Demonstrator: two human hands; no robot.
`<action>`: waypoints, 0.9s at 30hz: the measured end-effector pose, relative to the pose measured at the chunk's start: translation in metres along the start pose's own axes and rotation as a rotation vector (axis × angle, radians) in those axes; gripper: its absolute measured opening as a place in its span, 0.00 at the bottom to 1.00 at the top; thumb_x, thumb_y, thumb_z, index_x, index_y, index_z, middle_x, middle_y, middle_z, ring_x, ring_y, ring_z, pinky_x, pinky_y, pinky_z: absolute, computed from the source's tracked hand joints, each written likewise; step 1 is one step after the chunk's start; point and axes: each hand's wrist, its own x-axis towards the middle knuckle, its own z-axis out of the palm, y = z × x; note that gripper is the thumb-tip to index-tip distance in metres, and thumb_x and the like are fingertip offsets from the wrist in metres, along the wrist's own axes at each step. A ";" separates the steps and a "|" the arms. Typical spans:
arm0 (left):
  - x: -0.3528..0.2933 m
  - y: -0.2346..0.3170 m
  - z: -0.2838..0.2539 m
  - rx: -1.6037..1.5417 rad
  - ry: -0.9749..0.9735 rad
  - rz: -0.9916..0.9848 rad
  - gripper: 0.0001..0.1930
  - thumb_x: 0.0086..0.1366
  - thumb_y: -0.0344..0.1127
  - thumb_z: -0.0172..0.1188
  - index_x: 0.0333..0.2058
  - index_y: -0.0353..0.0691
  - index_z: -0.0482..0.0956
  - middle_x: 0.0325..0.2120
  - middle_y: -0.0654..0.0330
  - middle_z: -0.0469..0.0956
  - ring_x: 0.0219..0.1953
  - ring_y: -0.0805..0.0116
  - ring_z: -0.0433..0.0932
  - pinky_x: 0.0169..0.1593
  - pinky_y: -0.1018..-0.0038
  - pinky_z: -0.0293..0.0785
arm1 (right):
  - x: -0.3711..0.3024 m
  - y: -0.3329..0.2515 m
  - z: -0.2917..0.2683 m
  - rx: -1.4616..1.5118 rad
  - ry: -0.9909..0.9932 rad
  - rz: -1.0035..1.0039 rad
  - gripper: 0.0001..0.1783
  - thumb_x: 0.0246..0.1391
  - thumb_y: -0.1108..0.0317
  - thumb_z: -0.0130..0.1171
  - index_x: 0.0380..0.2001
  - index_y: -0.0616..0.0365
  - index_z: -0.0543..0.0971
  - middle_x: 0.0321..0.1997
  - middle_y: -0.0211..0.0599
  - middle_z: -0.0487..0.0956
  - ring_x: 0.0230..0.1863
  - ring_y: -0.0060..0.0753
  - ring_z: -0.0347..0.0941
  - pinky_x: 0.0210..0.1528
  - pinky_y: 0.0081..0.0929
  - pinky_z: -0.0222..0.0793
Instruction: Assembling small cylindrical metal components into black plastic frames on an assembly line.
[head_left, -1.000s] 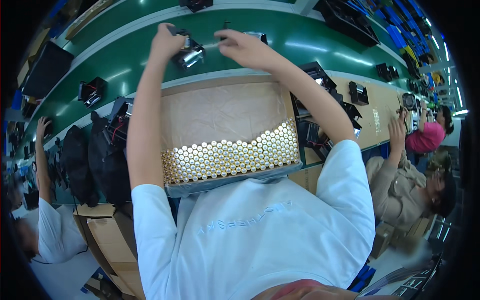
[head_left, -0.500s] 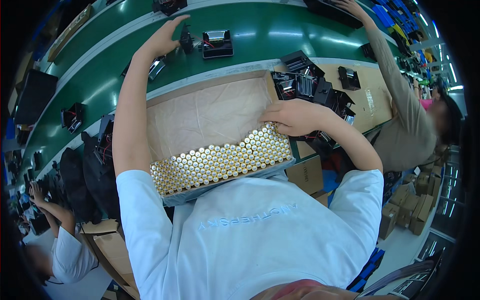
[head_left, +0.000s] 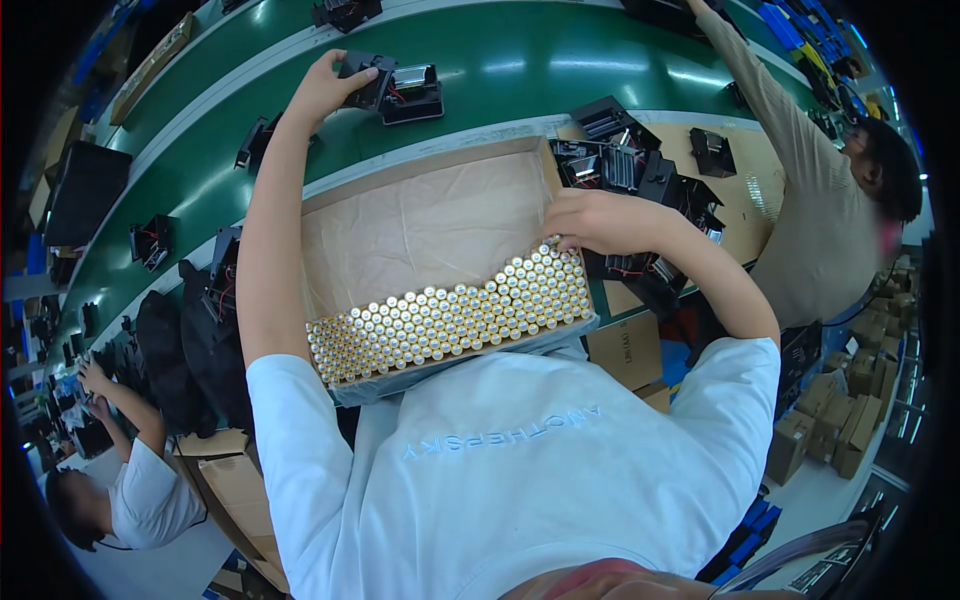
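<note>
My left hand [head_left: 328, 88] is closed on a black plastic cover [head_left: 366, 82], thumb over its near face. Right beside it on the green belt sits an open black case [head_left: 412, 97] with shiny silver cells inside and red wires. My right hand [head_left: 608, 222] has its fingers curled down on the right end of the rows in a shallow cardboard box [head_left: 425, 215]. Its fingertips pinch at a battery there, partly hidden by the hand. Many small gold-and-silver batteries [head_left: 455, 318] stand packed in the near half of that box; brown paper lines the far half.
Black cases with wires [head_left: 625, 165] are heaped right of the box, and a single case [head_left: 712, 152] lies on cardboard. More cases [head_left: 152, 240] sit along the green belt [head_left: 540, 75]. One co-worker [head_left: 820, 190] reaches over at the right; another [head_left: 140, 490] works at lower left.
My left hand has closed on the black cover, which now touches the wired case; that case has shifted slightly left. My right hand stays at the batteries, its fingers more curled.
</note>
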 end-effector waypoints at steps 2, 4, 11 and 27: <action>-0.001 -0.005 0.011 -0.371 -0.028 -0.036 0.24 0.64 0.32 0.62 0.57 0.40 0.66 0.44 0.45 0.75 0.42 0.60 0.79 0.45 0.67 0.79 | 0.001 -0.002 -0.003 0.085 0.123 0.104 0.08 0.55 0.70 0.58 0.38 0.60 0.79 0.37 0.38 0.78 0.34 0.40 0.73 0.40 0.33 0.70; 0.001 -0.008 0.019 -0.740 -0.056 -0.067 0.24 0.64 0.31 0.62 0.57 0.38 0.67 0.43 0.46 0.74 0.40 0.62 0.78 0.41 0.69 0.81 | 0.006 -0.004 -0.009 0.168 0.247 0.203 0.06 0.55 0.71 0.58 0.35 0.61 0.80 0.32 0.37 0.79 0.29 0.39 0.72 0.36 0.31 0.69; -0.007 0.027 0.047 -0.681 -0.138 0.085 0.23 0.64 0.26 0.60 0.56 0.40 0.66 0.44 0.48 0.73 0.40 0.59 0.78 0.43 0.64 0.82 | 0.096 0.018 -0.065 -0.004 0.713 0.464 0.18 0.59 0.57 0.56 0.28 0.62 0.84 0.20 0.33 0.79 0.16 0.26 0.64 0.24 0.24 0.64; -0.028 0.080 0.087 -1.055 -0.053 -0.070 0.18 0.68 0.43 0.50 0.50 0.36 0.70 0.39 0.52 0.75 0.36 0.64 0.76 0.34 0.65 0.79 | 0.152 0.031 -0.104 -0.198 0.606 0.700 0.21 0.50 0.56 0.65 0.19 0.67 0.82 0.16 0.44 0.78 0.18 0.45 0.72 0.28 0.35 0.72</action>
